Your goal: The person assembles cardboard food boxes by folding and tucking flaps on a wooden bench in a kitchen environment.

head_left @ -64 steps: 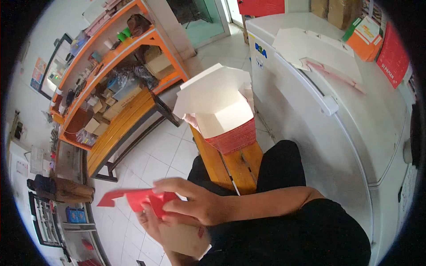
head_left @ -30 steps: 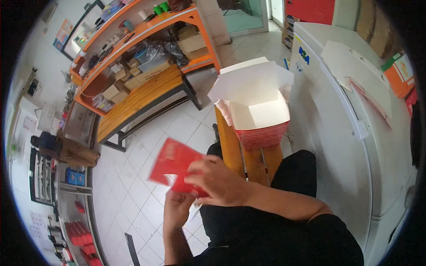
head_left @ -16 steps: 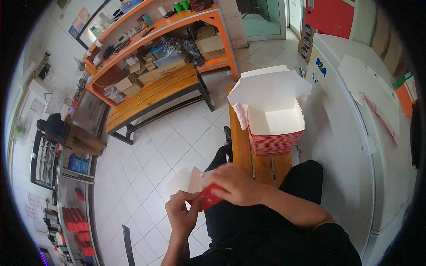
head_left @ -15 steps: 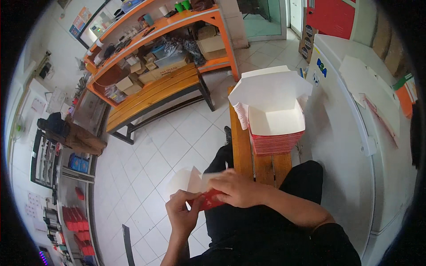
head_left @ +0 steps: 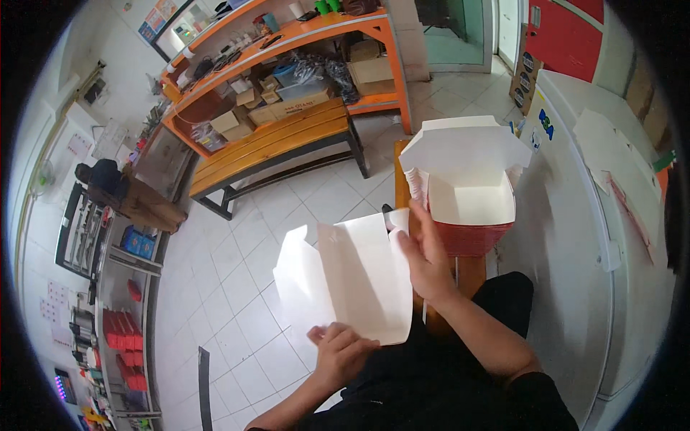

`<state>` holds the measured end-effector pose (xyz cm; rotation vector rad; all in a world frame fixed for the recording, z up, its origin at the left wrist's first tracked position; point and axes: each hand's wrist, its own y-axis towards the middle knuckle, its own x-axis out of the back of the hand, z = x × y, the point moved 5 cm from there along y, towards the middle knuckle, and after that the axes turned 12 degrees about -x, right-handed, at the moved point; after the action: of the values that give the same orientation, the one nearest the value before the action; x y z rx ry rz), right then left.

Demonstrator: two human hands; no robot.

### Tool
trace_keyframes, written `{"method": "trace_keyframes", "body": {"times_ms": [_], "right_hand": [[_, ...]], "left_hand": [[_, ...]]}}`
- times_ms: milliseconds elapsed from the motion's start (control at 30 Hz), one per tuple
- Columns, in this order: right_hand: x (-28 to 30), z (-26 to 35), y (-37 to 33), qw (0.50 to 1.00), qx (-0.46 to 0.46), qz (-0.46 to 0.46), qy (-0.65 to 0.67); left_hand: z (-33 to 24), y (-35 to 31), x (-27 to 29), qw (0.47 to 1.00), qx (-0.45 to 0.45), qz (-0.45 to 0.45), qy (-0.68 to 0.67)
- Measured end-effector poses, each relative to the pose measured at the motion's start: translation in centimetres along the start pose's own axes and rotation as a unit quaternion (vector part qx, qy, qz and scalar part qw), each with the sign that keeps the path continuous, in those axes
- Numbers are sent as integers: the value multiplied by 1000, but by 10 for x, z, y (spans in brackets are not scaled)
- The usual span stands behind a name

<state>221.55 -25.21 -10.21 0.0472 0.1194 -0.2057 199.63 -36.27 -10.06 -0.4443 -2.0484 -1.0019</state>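
I hold a flat white cardboard box blank (head_left: 348, 276), its white inner side facing up, over my lap. My left hand (head_left: 339, 352) grips its near lower edge. My right hand (head_left: 425, 255) holds its right edge, fingers spread along the fold. Just beyond my right hand stands a stack of folded red boxes (head_left: 471, 237) on a wooden stool (head_left: 471, 273); the top one is open with its white inside (head_left: 467, 194) showing and its lid up.
A white chest freezer (head_left: 611, 237) with flat blanks on its lid is at my right. An orange wooden bench (head_left: 277, 144) and orange shelves (head_left: 287, 50) with boxes stand ahead across the white tile floor. Red items fill a rack (head_left: 122, 337) at left.
The blank was folded with its red side showing and held small in my hands; now it is opened out flat, white side up, raised toward the stack of boxes.
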Motion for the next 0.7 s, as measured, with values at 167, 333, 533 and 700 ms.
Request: {"method": "trace_keyframes", "body": {"times_ms": [167, 333, 533, 700], "right_hand": [[-8, 44, -33, 947, 231, 118, -191], [-27, 39, -86, 885, 365, 225, -182], [-32, 43, -72, 917, 315, 86, -229], [-32, 47, -63, 885, 340, 111, -299]], "left_hand": [[14, 21, -8, 850, 263, -112, -442], [44, 32, -3, 573, 362, -285, -678], [20, 41, -10, 627, 311, -334, -631], [23, 41, -10, 659, 341, -335, -581]]}}
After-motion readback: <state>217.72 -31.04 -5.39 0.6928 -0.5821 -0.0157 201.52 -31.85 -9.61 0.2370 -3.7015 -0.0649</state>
